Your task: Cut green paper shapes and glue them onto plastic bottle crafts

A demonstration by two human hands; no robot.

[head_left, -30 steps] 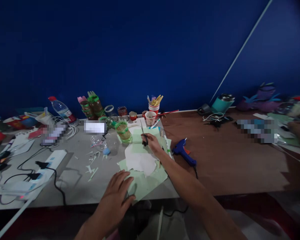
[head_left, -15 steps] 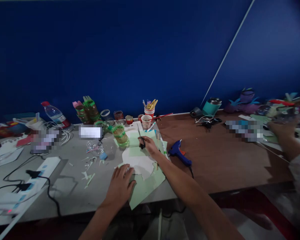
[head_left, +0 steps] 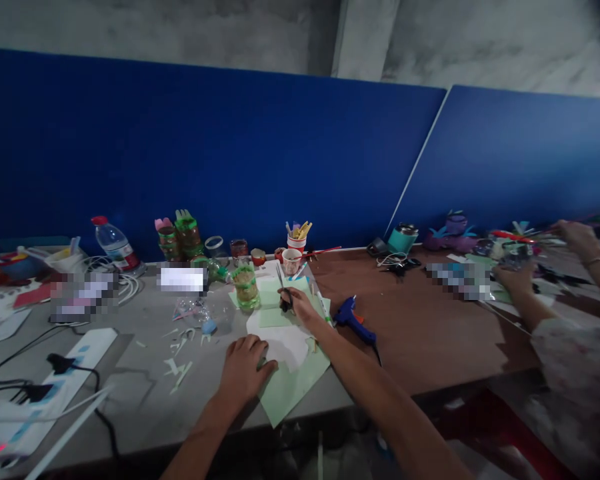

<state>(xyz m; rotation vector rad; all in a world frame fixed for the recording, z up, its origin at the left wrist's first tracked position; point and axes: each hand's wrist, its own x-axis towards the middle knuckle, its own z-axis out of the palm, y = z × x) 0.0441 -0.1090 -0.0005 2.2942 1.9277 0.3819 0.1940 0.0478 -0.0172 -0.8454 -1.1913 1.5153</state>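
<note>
My right hand [head_left: 300, 308] is closed on the black handles of a pair of scissors [head_left: 281, 275], whose blades point away from me over pale green paper [head_left: 273, 317]. Palm down, my left hand [head_left: 245, 367] rests at the left edge of the white paper [head_left: 280, 340], its fingers apart and holding nothing. A larger green sheet [head_left: 293, 393] lies under the white one, near the table's front edge. Just beyond the papers stands a cut bottle with a green rim [head_left: 247, 288].
A blue glue gun [head_left: 356, 321] lies right of the papers. Paper scraps [head_left: 177, 367] and a power strip [head_left: 55, 393] are at left. Paper cups [head_left: 293, 260] stand behind. At far right, a person's hands [head_left: 520, 283] hold a clear container.
The view has tilted up, showing the wall above the blue partition. Both my hands keep nearly the same places on the papers. More of the person at the right shows, with another hand in view.
</note>
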